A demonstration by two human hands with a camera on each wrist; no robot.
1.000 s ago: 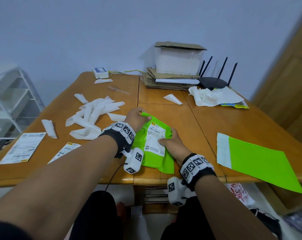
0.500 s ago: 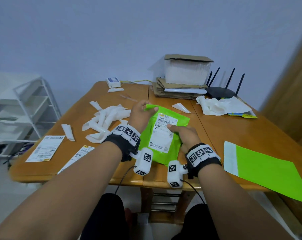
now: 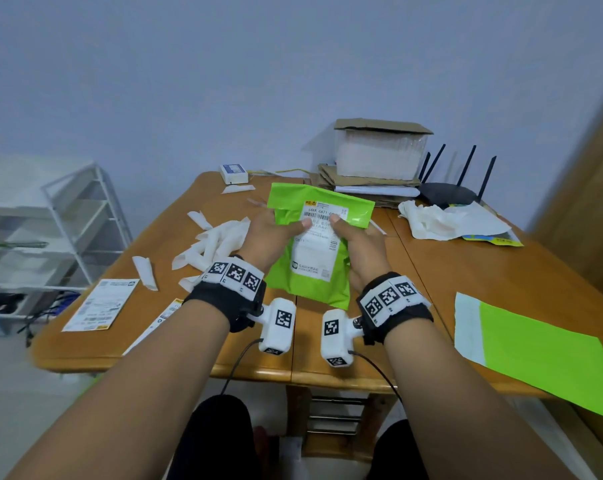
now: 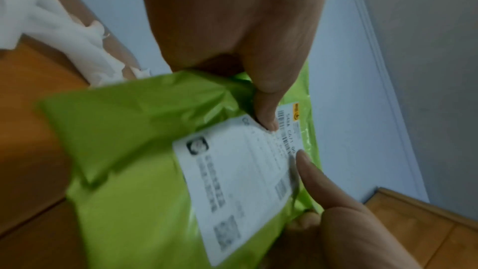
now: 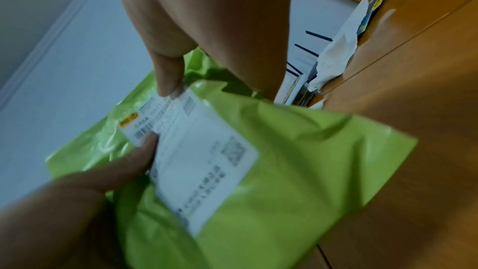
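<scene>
A filled green mailer bag (image 3: 313,285) with a white shipping label (image 3: 315,252) is held upright above the wooden table (image 3: 449,271). My left hand (image 3: 275,233) grips its upper left part, thumb on the label's top. My right hand (image 3: 357,240) grips the upper right, thumb beside the other thumb. In the left wrist view the bag (image 4: 134,150) and label (image 4: 240,177) show both thumbs pressing near the barcode. In the right wrist view the bag (image 5: 284,181) and label (image 5: 196,156) show the same pinch. The fingers behind the bag are hidden.
White paper strips (image 3: 217,240) lie on the table's left, with loose labels (image 3: 100,304) near its front edge. A flat green mailer (image 3: 542,355) lies at right. A box on cardboard (image 3: 379,154), a router (image 3: 449,194), crumpled white wrapping (image 3: 442,220) stand behind. A white rack (image 3: 50,220) stands left.
Both hands have lifted the green bag off the table and tilted it upright, moving it away from me. The thumbs have come together at the label's top.
</scene>
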